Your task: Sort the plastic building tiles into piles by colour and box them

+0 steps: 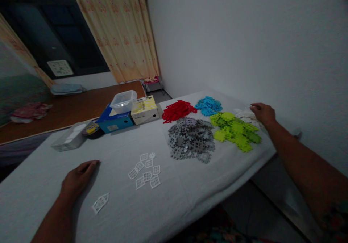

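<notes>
My left hand [78, 179] rests on the white tablecloth with its fingers curled together; nothing shows in it. Just in front of that wrist lies a single white lattice piece shaped like a pointed window [100, 202]. Several smaller white lattice window pieces [147, 176] and a white flower-shaped piece [152, 155] lie in a loose group farther right. At the table's far right, my right hand [263, 113] is over a heap of white plastic pieces [243, 113], thumb and fingers pinched together. Whatever those fingers hold, if anything, is too small to make out.
Heaps of grey [190, 141], lime green [235, 130], red [178, 111] and blue pieces [208, 105] cover the right side. Along the back stand a blue box [116, 122], a yellow-white box [145, 109], a clear tub [123, 101], a roll of tape [94, 130] and a clear container [71, 137].
</notes>
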`<state>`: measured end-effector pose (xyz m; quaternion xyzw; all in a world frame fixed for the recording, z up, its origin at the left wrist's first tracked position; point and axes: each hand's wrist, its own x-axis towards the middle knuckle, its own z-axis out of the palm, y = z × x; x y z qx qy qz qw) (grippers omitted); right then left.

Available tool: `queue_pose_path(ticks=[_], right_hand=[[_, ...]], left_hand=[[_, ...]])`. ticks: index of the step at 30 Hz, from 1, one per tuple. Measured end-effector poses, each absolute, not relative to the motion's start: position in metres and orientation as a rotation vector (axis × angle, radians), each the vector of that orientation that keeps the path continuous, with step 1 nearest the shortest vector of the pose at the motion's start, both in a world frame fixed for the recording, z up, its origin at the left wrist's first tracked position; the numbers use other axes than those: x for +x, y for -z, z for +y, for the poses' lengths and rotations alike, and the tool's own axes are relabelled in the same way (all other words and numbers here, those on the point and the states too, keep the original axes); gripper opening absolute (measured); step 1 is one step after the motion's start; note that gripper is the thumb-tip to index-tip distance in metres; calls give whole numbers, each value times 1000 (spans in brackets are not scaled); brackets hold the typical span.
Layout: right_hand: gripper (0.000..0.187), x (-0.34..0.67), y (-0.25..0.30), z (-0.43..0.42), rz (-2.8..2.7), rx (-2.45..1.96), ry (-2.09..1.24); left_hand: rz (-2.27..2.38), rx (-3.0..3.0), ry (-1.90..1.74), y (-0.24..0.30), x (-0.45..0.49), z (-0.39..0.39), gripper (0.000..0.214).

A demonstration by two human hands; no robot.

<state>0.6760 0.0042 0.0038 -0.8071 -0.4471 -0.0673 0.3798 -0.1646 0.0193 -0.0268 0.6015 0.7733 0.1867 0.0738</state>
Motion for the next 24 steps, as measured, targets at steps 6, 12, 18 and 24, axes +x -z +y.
queue_pose_path(ticks=[6,12,18,24], right_hand=[[15,716,28,5,-1064,-2218,110],[22,651,-11,12,-1199,-1994,373],[22,427,-56,2,-1825,-1285,89],[24,258,-23,-19,-2617,-800,-290]], left_hand=[[2328,1817,-505,20,-155,13,48],[2333,1843,-574,22,-153,12,44],[2259,1853,-684,28,-152,8,48],[2126,1846,-807,36,-152,4,48]])
